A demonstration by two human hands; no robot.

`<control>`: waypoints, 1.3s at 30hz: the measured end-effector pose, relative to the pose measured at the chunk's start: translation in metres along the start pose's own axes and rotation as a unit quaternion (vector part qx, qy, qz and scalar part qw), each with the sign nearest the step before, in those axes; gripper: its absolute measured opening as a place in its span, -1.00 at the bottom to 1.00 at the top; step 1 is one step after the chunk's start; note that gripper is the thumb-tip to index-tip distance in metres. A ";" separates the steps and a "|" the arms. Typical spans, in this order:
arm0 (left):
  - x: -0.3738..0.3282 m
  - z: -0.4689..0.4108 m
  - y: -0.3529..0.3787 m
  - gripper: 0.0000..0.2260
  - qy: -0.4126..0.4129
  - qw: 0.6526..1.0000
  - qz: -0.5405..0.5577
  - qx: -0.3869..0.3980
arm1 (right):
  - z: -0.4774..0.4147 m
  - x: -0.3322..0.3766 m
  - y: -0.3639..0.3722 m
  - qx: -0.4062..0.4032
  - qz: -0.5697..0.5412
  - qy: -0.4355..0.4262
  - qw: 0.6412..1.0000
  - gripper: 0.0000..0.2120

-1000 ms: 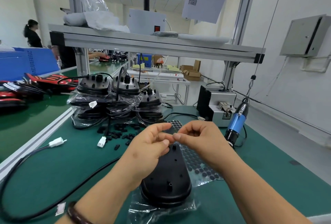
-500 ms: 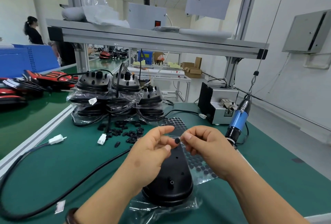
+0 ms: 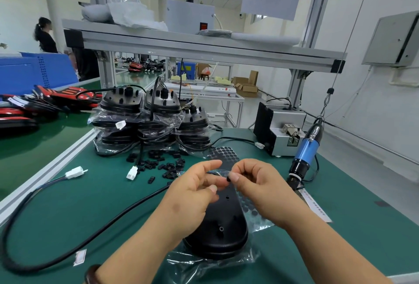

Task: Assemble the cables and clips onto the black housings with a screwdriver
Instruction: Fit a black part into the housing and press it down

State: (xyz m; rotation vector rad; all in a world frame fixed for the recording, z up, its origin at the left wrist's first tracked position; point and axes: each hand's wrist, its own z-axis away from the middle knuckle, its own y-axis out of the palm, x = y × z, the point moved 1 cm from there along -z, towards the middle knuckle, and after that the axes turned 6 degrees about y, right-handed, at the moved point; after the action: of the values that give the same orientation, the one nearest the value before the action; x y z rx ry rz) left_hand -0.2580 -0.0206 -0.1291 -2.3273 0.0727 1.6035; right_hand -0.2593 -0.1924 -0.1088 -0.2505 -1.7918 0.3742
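Note:
A black oval housing point(image 3: 217, 227) lies on clear plastic wrap on the green mat in front of me. Above its far end my right hand point(image 3: 260, 188) pinches a small black round pad point(image 3: 228, 179) between thumb and forefinger. My left hand point(image 3: 190, 197) is close beside it, fingers curled, and seems to pinch the lifted edge of the clear sheet of black pads point(image 3: 224, 154). A blue electric screwdriver point(image 3: 305, 154) hangs on a cord to the right. Loose black clips point(image 3: 163, 163) lie beyond my hands. A black cable point(image 3: 90, 233) loops across the left.
Stacks of bagged black housings point(image 3: 147, 120) stand at the back of the mat. A grey screw feeder point(image 3: 281, 134) sits at the back right. White connectors point(image 3: 132, 173) lie near the clips. Red and black parts fill the conveyor on the left; a person stands far left.
My hands have drawn slightly apart. The black pad, hidden between the fingertips at first, now shows at my right fingertips.

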 end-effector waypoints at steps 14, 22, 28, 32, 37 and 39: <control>0.018 0.028 0.013 -0.72 0.089 0.950 -0.298 0.008 | -0.025 -0.023 -0.005 0.057 0.049 0.249 0.966 -0.80; 0.014 0.029 0.018 -0.79 0.064 0.954 -0.292 -0.006 | -0.029 -0.022 -0.002 0.078 0.104 0.233 0.964 -0.87; 0.013 0.030 0.020 -0.84 0.055 0.952 -0.300 -0.006 | -0.026 -0.018 -0.002 0.082 0.139 0.219 0.962 -0.86; 0.012 0.030 0.020 -0.85 0.053 0.951 -0.303 -0.003 | -0.025 -0.019 -0.002 0.072 0.153 0.215 0.962 -0.83; 0.012 0.030 0.020 -0.86 0.051 0.953 -0.300 -0.003 | -0.024 -0.019 0.000 0.063 0.178 0.222 0.957 -0.82; 0.012 0.030 0.020 -0.86 0.050 0.953 -0.297 -0.003 | -0.024 -0.019 0.000 0.062 0.180 0.221 0.956 -0.82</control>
State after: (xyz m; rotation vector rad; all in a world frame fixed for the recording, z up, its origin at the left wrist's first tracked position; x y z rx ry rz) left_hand -0.2847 -0.0295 -0.1543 -2.1408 -0.5583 1.1789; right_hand -0.2318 -0.1960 -0.1205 -0.5326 -1.2736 0.6341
